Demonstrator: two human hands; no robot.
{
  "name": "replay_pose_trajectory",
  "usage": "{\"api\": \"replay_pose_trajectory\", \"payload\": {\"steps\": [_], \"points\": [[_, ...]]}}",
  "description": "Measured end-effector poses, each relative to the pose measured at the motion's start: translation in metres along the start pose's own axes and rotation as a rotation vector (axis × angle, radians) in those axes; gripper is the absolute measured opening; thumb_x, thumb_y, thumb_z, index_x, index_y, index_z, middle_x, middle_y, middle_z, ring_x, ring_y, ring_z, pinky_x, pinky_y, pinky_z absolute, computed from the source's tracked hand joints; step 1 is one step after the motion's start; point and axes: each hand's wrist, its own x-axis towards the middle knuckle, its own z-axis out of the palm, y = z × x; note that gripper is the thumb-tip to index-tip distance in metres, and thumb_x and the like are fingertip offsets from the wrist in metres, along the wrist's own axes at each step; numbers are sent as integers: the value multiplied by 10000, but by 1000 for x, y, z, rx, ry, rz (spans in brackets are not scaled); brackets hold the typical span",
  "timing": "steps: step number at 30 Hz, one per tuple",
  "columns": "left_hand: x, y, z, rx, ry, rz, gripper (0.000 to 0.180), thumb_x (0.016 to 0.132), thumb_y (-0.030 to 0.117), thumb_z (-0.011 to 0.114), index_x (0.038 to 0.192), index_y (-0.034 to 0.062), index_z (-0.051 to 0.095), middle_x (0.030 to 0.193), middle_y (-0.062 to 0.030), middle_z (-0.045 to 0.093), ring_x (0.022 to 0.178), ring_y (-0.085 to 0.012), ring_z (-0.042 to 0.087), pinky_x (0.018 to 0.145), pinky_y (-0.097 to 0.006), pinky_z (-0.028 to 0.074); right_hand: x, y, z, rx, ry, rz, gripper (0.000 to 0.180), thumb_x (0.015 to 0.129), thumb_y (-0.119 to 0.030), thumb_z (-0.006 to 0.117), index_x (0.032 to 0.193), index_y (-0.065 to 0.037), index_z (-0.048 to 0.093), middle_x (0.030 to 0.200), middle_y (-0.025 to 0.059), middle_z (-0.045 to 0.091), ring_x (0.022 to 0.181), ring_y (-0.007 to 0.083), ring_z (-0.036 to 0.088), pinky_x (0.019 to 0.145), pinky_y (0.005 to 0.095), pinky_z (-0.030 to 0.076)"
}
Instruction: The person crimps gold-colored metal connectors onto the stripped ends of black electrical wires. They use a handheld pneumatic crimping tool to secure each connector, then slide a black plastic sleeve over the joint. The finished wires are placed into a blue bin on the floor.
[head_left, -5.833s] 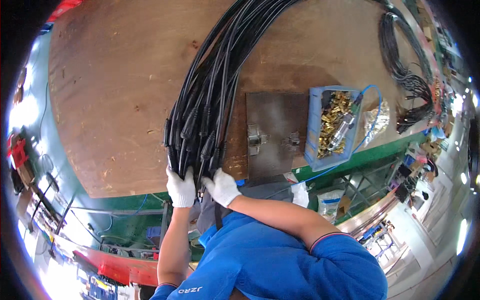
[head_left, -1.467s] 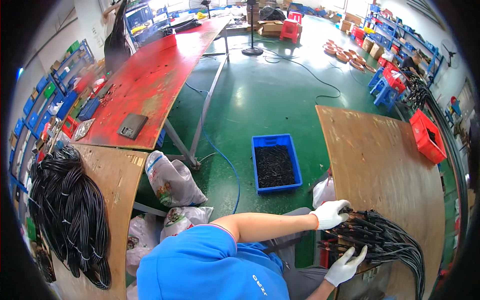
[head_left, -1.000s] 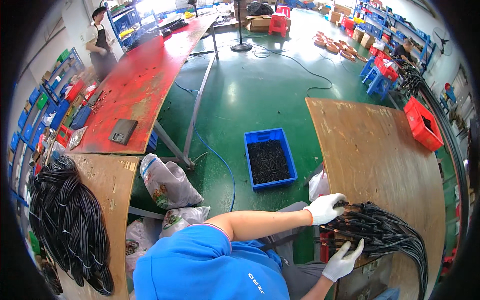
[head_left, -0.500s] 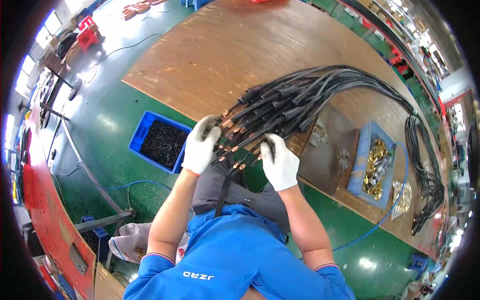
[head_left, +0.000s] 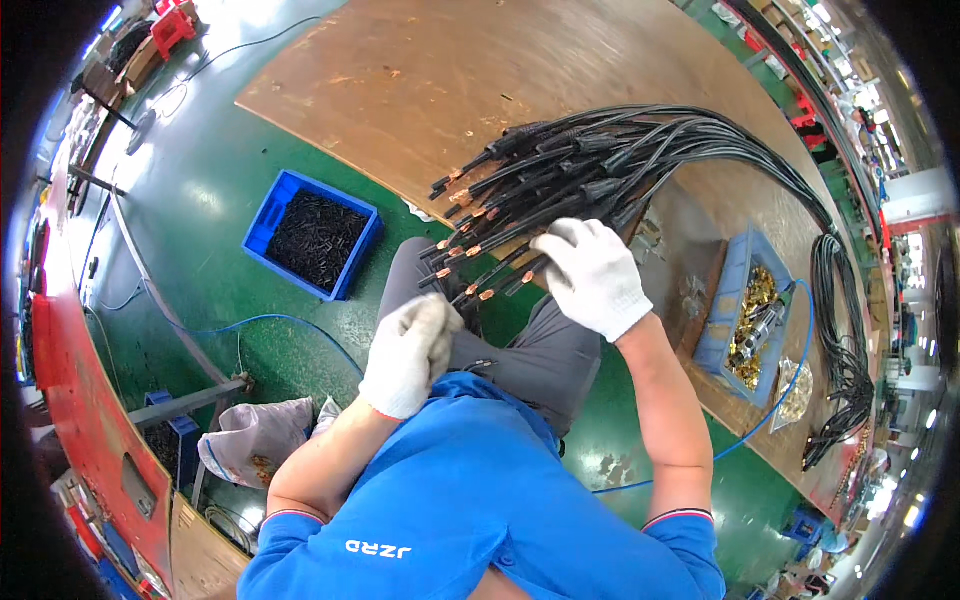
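A thick bundle of black cables (head_left: 600, 165) lies on the wooden table, its ends with bare copper tips (head_left: 487, 295) reaching past the edge over my lap. My right hand (head_left: 595, 278), in a white knit glove, curls its fingers round a black cable at the bundle's near side; the palm hides part of it. Lower and to the left, my left hand (head_left: 408, 355), also gloved, is closed in front of my body, apart from the cables. Whatever may be in its fingers is hidden.
On the floor at left stands a blue bin (head_left: 318, 235) of small black pieces. A lighter blue bin (head_left: 745, 315) on the table holds brass-coloured parts and a metal tool with a blue hose (head_left: 806, 345). Beside it lies a clear plastic bag (head_left: 793, 397). The wooden table (head_left: 400, 110) stretches away ahead.
My left hand has left the cable ends and come down toward my body, closing. My right hand has shifted slightly up and right along the bundle.
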Motion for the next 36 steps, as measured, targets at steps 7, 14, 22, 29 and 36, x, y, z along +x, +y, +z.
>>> {"api": "replay_pose_trajectory", "payload": {"steps": [7,14,22,29,36], "points": [[15,-62,-17,116,-17,-143,453,1107,456,606,1305,49,617,795,30,529,597,-66,434,515,-248,327,-14,5,14,-64,-37,-79,248,794,-228,818,1032,-190,760,1020,3,666,977,259,603,856,430,495],[41,-65,-6,-96,-185,-181,450,1111,467,597,1277,51,638,803,25,525,624,-68,452,514,-243,328,-24,11,20,20,34,-89,297,763,-216,843,1055,-228,789,1029,-14,684,991,251,606,894,418,510],[60,-59,-7,-24,-288,-256,336,1111,437,605,972,131,616,665,78,414,509,-61,339,470,-248,270,-28,14,24,23,46,-103,297,747,-227,850,1041,-227,801,1009,-18,688,968,244,599,883,401,516],[17,-68,-48,86,-248,-358,283,1083,336,609,968,78,626,698,27,518,525,-64,418,479,-252,332,-28,14,27,69,57,-92,267,776,-254,842,1038,-222,800,988,-18,680,953,252,587,878,419,507],[11,-38,25,19,-262,-313,383,1103,422,572,1125,54,680,826,-10,630,632,-80,510,512,-243,356,-33,24,31,128,143,-172,399,731,-236,899,1121,-223,817,1027,0,728,948,266,642,824,381,577]]}}
